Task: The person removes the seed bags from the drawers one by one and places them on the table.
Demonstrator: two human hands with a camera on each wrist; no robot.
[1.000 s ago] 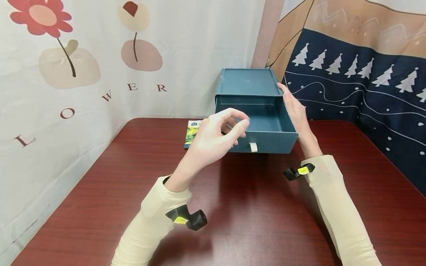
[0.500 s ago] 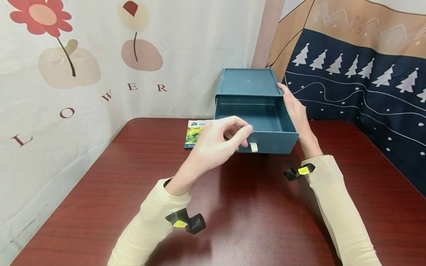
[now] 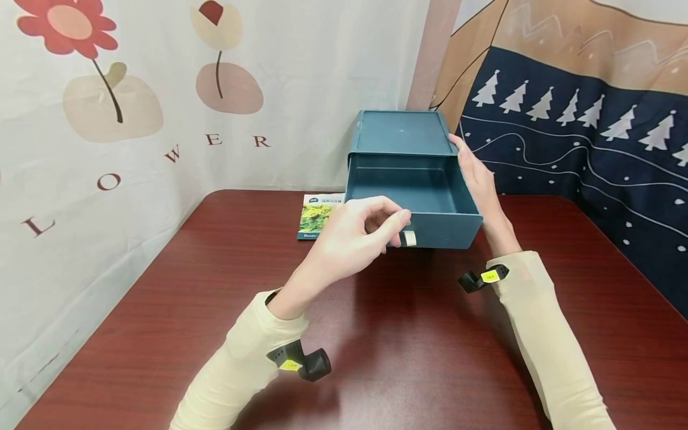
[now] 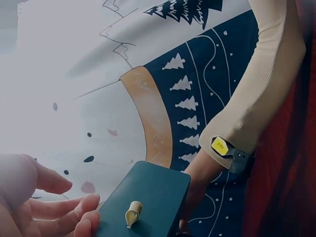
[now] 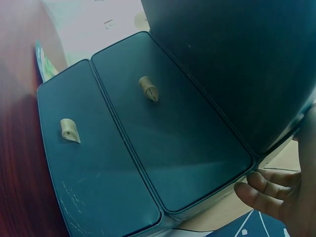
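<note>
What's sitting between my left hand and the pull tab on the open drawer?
Just a bare strip of the teal drawer front; the left wrist view shows it between the left hand and the cream pull tab.

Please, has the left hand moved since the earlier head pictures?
Yes. Against the open drawer, the left hand has moved downward and slightly right in the head view, closer to the pale pull tab.
</note>
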